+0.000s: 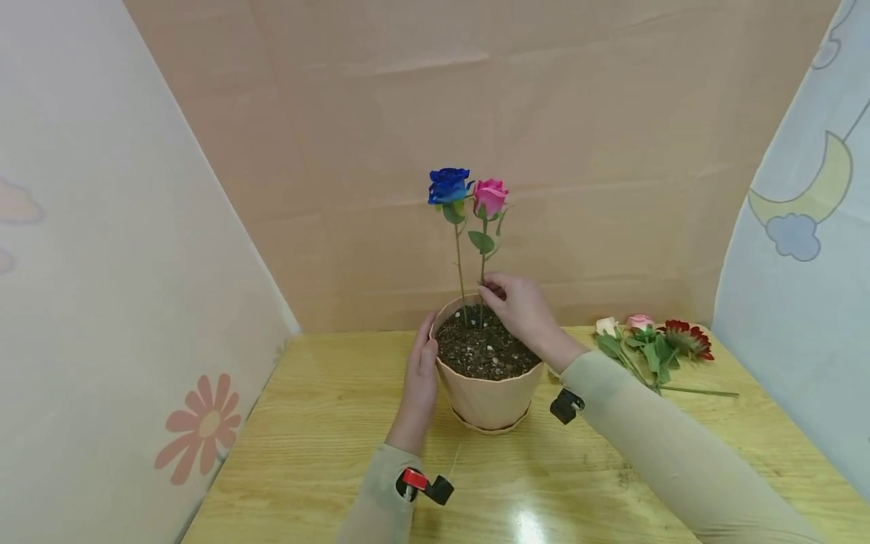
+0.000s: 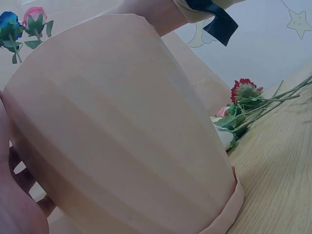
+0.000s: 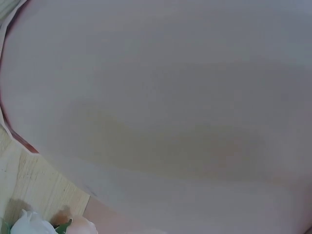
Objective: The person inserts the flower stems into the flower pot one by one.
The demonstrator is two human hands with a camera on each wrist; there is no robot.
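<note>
A peach flowerpot [image 1: 489, 400] filled with dark soil stands on the table, and its wall fills most of both wrist views. In the soil stand a blue rose [image 1: 448, 187] and a pink rose [image 1: 491, 198], both upright. My right hand [image 1: 519, 310] reaches over the pot's far right rim and pinches the pink rose's stem between thumb and fingertips. On the other side, my left hand [image 1: 421, 370] rests against the pot's left wall, its fingers extended along it. Part of that hand shows at the left edge of the left wrist view. The right fingers are hidden in the right wrist view.
Right of the pot lie a white rose [image 1: 607, 326], a pale pink rose [image 1: 640, 323] and a dark red flower [image 1: 688, 340], stems crossing. A saucer [image 1: 491, 430] sits under the pot. Wall panels bound the wooden table [image 1: 326, 423] at left, back and right.
</note>
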